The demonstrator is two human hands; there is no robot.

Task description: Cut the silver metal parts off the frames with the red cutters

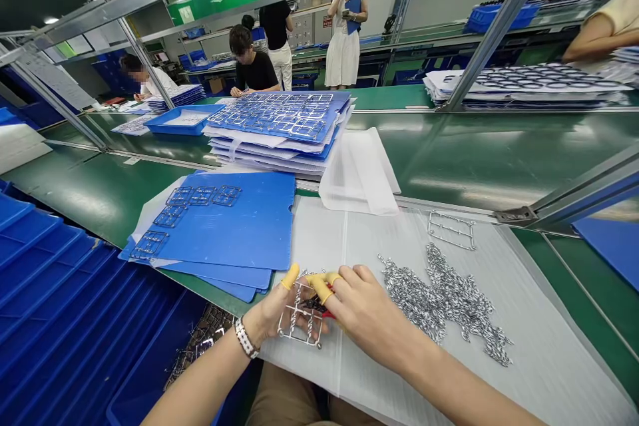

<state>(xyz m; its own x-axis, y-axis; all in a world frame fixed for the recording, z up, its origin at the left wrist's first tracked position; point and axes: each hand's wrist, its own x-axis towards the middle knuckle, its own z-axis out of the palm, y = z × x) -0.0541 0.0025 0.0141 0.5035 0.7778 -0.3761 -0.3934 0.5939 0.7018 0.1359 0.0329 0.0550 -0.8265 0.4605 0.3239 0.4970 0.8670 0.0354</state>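
Note:
My left hand (pixel 273 306), wearing a yellow finger cot on its thumb, is closed on a silvery rectangular sprue frame (pixel 301 333) with twisted bars inside. Yellow cots also cover fingers of my right hand (pixel 362 303). That hand grips small red-handled cutters (pixel 315 305), whose dark jaws lie at the frame; their exact contact is hidden. To the right, a heap of small silvery twisted pieces (pixel 414 296) spreads over the white foam sheet (pixel 359 359). Beyond this heap lies a bare silvery sprue frame (pixel 452 229).
Left of my hands, several sprue frames rest on a blue sheet (pixel 249 219). A stack of loaded sheets (pixel 279 146) stands behind it. Blue bins (pixel 50 293) fill the lower left. A metal post (pixel 584 190) slants at right. Several people are at the benches beyond.

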